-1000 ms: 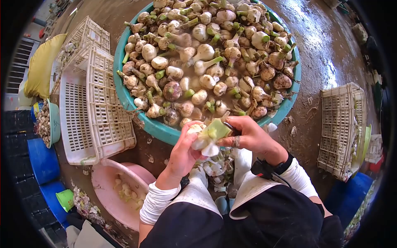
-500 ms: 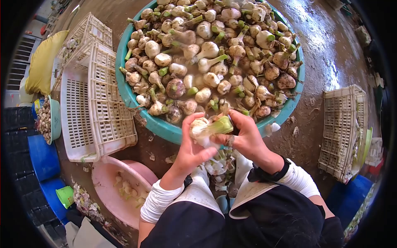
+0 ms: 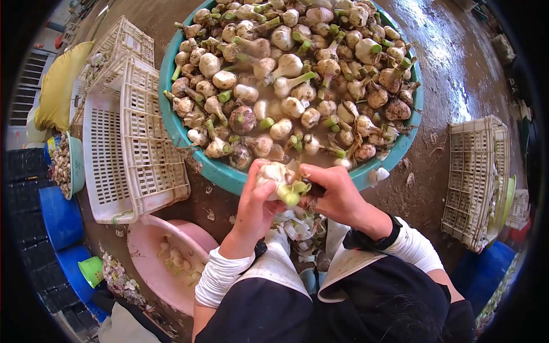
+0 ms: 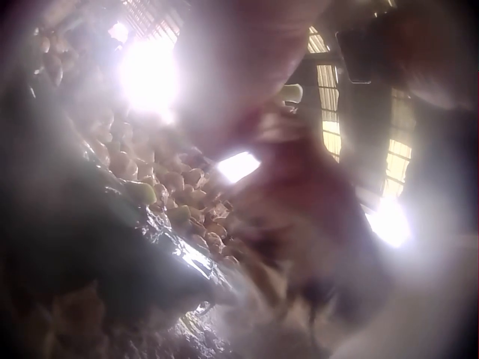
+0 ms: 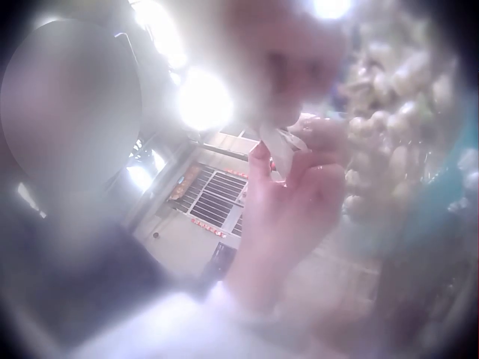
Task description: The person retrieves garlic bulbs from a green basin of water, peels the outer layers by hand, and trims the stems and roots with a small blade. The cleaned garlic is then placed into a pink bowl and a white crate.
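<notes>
In the head view my left hand grips a pale garlic bulb, its thumb laid across the near side. The bulb's green stem points down toward me. Close on the right, my right hand has its fingers bent in at the stem, pinching a small dark tool that the fingers mostly hide. Beyond both hands stands a teal tub heaped with muddy garlic bulbs in brown water. Blurred in the right wrist view, the left hand holds the whitish bulb.
White plastic crates stand at left, another crate at right. A pink basin with peeled bulbs in it lies near my left knee. Garlic peelings lie between my boots on the wet floor.
The stem pointed right, toward my right hand; now it is turned down toward me. My left thumb, spread away half a second ago, has come back onto the bulb.
</notes>
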Demonstrator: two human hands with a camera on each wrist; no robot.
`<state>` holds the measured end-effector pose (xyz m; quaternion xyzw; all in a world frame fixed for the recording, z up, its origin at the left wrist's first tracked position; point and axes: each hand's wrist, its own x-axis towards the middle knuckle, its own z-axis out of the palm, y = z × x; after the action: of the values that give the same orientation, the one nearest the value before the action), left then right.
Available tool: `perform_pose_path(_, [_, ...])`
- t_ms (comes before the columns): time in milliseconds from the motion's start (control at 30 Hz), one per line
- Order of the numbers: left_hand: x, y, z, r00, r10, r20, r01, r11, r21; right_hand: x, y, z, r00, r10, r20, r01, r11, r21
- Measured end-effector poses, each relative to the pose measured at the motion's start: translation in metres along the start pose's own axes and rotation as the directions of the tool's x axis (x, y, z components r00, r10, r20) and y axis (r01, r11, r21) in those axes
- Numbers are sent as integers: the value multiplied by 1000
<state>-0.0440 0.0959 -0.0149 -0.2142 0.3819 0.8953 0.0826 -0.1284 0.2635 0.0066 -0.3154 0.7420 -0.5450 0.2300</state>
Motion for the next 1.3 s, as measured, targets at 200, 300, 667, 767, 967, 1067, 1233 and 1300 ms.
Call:
perform_pose_path(200, [-2,1,2,991,80,110,-88,993,74,4,-2,-22,946,249,210,-317,851,418])
perform_pose_path(300, [-3,2,-4,986,44,162,-74,980,183,3,3,-31,932,298,207,-363,780,509])
perform_pose_path(667, [-9,3,-13,983,-87,159,78,995,62,-12,-13,-33,997,-31,66,48,959,-281])
perform_pose_path(767, [-12,-6,-1,999,-34,33,31,995,97,-8,-6,-10,995,-94,-35,72,912,-404])
perform_pose_path(967, [-8,-5,-8,993,47,105,-72,963,259,-5,-2,-2,994,-99,52,112,887,-448])
perform_pose_path(1067, [-7,0,-8,993,-8,115,-24,963,269,2,15,-12,974,-189,-126,135,928,-348])
perform_pose_path(1233, [-15,12,-9,975,-174,137,143,967,209,12,24,-59,981,138,-137,-174,939,-298])
perform_pose_path(1300, [-15,10,-19,983,-139,122,116,976,183,2,30,-49,956,112,271,-39,964,-262])
